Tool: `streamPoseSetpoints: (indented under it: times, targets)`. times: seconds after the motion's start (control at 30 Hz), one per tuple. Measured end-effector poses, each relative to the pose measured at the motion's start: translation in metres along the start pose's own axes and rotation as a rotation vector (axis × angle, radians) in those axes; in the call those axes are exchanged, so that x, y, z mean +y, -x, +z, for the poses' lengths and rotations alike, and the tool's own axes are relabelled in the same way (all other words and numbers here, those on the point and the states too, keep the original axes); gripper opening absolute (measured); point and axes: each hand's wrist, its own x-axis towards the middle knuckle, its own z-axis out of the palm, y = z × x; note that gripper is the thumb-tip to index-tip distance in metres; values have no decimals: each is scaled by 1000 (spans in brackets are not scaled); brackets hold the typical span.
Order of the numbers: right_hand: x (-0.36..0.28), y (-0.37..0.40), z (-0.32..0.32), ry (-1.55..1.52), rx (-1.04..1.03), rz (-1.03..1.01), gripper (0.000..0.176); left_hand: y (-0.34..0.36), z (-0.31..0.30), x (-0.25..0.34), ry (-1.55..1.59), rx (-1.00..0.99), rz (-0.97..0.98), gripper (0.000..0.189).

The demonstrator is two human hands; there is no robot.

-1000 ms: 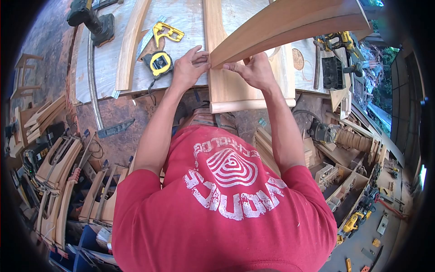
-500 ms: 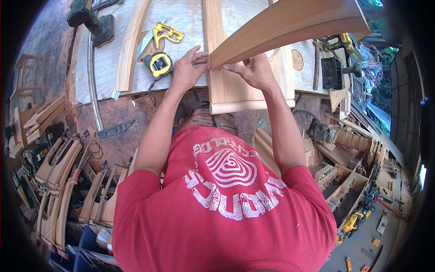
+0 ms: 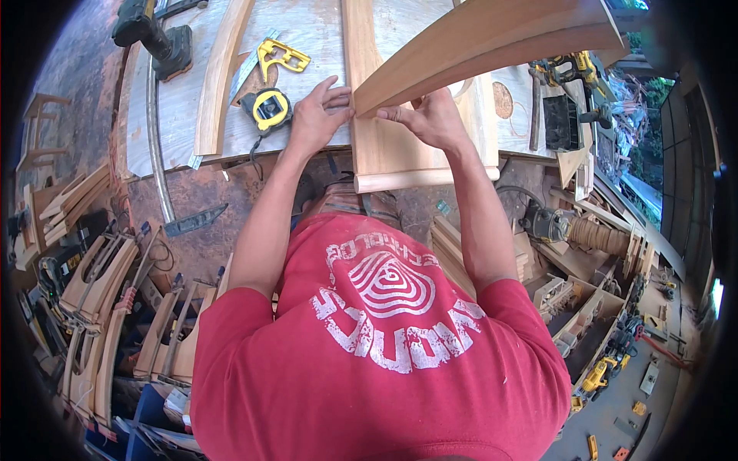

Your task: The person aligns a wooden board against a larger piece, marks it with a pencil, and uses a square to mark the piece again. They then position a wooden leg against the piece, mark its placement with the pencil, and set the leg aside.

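A curved wooden board rises at a slant from a flat wooden panel on the workbench. My right hand grips the board near its lower end, thumb in front and the other fingers partly hidden behind it. On the other side, my left hand has its fingers apart, with the fingertips touching the wood beside the board's lower corner. A rounded wooden strip runs along the panel's near edge. Left of my left hand lie a yellow tape measure and a combination square.
Another curved wooden piece and a long bar clamp lie on the bench's left, near a cordless tool. Drills stand at the right. Clamped wooden parts crowd the floor at left; an open wooden box is at right.
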Motion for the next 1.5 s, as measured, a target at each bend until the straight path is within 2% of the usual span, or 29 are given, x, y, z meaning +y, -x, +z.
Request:
streamPoseSetpoints:
  times: [0.13,0.23,0.43,0.73,0.83,0.93,1.03,1.5]
  targets:
    - [-10,1,-3,56,-19,47,70,-1,0,2,-17,4,-16,75]
    - [-2,0,-1,1,-8,-7,68,-1,1,4,-10,2,-14,76]
    - [-18,1,-8,78,-83,126,65,-1,1,4,-12,-5,-18,77]
    - [-1,0,-1,-34,-18,-3,62,-4,-1,6,9,-18,-85,80]
    - [-13,1,-3,-13,-52,65,46,-6,-2,2,21,-27,-90,81]
    - [-9,1,-2,-29,-48,38,46,-7,-2,2,27,-30,-101,81]
    - [2,0,0,-4,-2,-39,63,-7,-2,3,40,-31,-114,81]
    - [-4,1,-1,17,-12,-13,63,-7,-2,11,44,-41,-146,83]
